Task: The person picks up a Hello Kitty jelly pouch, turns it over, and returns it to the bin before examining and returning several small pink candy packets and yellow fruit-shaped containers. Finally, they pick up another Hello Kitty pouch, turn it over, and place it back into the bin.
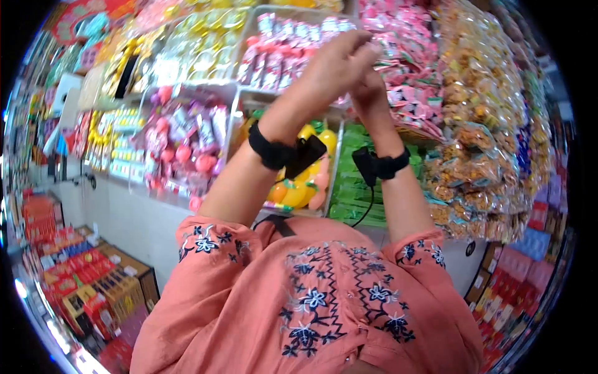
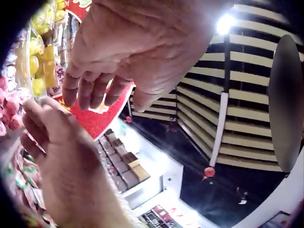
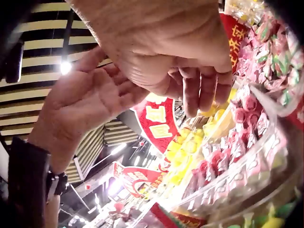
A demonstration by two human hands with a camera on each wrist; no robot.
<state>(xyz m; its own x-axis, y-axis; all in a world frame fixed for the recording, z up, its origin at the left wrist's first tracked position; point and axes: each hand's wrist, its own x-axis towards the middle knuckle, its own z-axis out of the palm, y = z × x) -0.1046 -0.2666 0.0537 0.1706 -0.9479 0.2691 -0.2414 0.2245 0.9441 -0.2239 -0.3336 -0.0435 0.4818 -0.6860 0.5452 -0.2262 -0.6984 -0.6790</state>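
Observation:
Over the candy bins, my left hand (image 1: 333,68) and right hand (image 1: 369,90) overlap in the head view, the left one crossing in front. Nothing shows in either hand. In the left wrist view, the left hand (image 2: 135,52) has its fingers loosely bent downward, with the right hand (image 2: 66,152) below it. The right wrist view has the right hand (image 3: 166,47) with relaxed fingers and the left palm (image 3: 90,97) behind it. Nearest them are pink wrapped candies (image 1: 408,68) and a bin of pink-and-white packs (image 1: 274,65).
Closer to my body are bins of fruit-shaped sweets (image 1: 296,194), green packs (image 1: 358,187) and pink-purple candies (image 1: 180,134). Clear bags of brown snacks (image 1: 476,149) are heaped at right. Red boxes (image 1: 68,274) stand low at left. A red sign (image 3: 159,118) hangs beyond the bins.

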